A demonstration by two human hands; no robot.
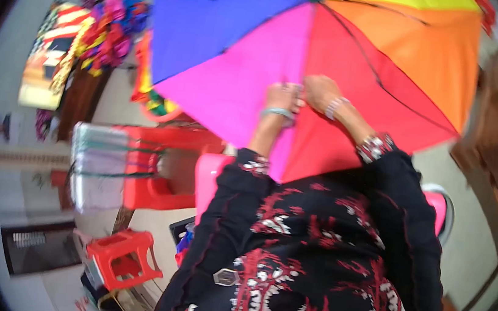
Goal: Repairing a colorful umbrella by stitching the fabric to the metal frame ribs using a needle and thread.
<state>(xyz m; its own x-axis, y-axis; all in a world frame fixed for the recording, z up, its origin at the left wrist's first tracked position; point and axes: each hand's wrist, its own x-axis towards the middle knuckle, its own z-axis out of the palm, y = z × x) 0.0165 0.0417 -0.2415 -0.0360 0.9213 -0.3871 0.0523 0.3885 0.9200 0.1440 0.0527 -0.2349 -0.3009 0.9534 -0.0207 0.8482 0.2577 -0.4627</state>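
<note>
The umbrella (335,48) shows blue, violet, pink, red, orange and yellow panels; the garment (307,236) is black with red and white motifs; the small stool (121,240) is red.

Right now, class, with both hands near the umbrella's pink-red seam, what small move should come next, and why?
Perhaps ease the right hand slightly away while the left hand steadies the umbrella: both hands sit close together where the pink panel meets the red panel, and blur hides what, if anything, they grip.
</note>
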